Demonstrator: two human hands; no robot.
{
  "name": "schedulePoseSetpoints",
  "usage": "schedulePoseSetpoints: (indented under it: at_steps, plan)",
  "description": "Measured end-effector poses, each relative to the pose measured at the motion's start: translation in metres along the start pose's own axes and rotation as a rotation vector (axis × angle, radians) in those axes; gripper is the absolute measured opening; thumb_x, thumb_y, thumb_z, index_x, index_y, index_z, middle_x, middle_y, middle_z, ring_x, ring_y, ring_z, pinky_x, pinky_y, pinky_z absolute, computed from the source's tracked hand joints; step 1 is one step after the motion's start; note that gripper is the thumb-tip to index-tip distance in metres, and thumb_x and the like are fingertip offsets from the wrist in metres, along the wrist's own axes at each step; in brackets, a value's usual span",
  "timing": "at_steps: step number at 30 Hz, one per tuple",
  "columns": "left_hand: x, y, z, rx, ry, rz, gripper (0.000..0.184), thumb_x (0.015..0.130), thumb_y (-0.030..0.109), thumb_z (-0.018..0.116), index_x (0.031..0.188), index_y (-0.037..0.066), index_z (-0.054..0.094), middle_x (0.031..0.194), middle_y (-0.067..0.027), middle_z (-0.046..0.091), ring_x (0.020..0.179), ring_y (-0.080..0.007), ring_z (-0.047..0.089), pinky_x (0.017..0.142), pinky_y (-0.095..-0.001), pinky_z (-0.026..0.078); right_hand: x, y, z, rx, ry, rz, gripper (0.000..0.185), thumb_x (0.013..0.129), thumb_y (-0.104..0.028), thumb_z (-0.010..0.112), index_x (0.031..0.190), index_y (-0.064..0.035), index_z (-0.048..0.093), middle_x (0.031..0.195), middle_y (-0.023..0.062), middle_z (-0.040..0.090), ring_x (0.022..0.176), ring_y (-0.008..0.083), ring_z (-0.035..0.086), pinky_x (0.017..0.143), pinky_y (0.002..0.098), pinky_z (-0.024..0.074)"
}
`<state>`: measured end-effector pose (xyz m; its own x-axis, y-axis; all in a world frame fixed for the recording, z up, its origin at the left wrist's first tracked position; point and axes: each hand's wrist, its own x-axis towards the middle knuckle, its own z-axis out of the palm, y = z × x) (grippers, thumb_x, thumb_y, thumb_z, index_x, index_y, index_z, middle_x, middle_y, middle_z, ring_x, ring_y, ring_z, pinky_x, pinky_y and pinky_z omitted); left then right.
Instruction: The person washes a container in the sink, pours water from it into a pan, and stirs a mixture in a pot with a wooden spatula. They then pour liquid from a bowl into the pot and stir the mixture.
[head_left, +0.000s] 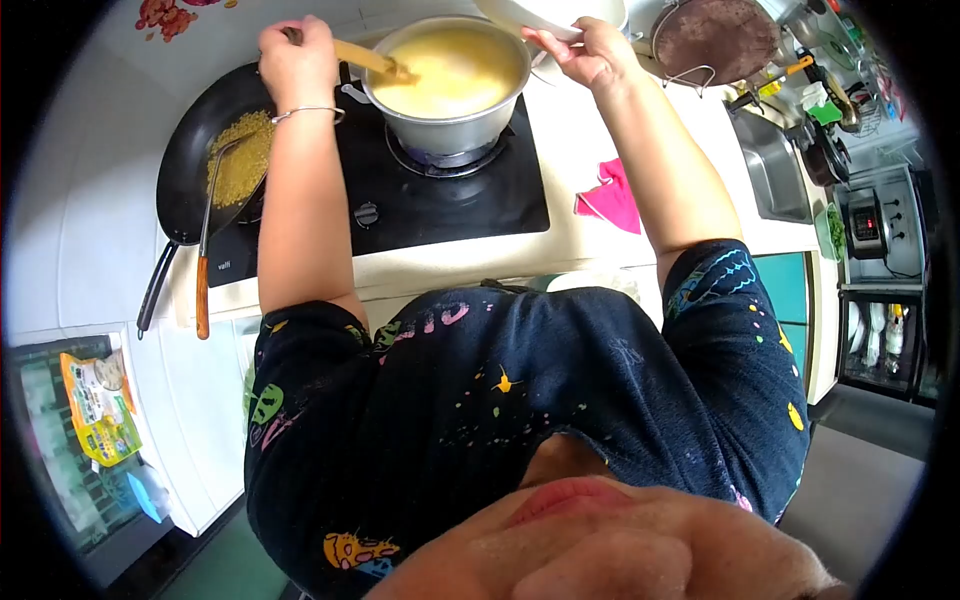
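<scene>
A metal pot [450, 125] of pale yellow liquid stands on the black stove [450, 215]. My left hand [300, 62] is closed round a wooden utensil [362, 57], whose far end dips into the pot at its left side. To the right of the pot, my right hand [585, 55] grips the rim of a white bowl [530, 12], tilted beside the pot's upper right edge and partly cut off by the frame. A black wok [190, 165] holds yellow crumbly food [240, 165] and a spatula with a wooden handle [203, 290].
A pink cloth [612, 197] lies on the counter [575, 245] right of the stove. Farther right are a round brown pan [715, 42] in a rack, a sink [772, 165] and a black appliance [866, 225]. The wok's handle [155, 290] projects past the counter's front edge.
</scene>
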<state>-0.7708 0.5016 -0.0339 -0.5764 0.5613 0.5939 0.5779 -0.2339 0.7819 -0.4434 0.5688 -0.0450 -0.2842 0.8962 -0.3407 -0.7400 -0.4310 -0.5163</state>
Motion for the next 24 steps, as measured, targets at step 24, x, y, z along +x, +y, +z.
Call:
schedulePoseSetpoints:
  at_steps: [24]
  plan:
    - [-0.036, -0.001, 0.036, -0.151, -0.078, -0.058, 0.025, 0.078, 0.016, 0.060, 0.085, -0.005, 0.048, 0.076, -0.0149, 0.065, 0.071, -0.0181, 0.062, 0.069, -0.0271, 0.048, -0.237, -0.077, -0.307, 0.023, 0.685, -0.395, 0.038, 0.084, -0.003, 0.030, 0.114, 0.0179, 0.021, 0.118, 0.0346, 0.034, 0.101, 0.0510, 0.047, 0.076, 0.0504, 0.0543]
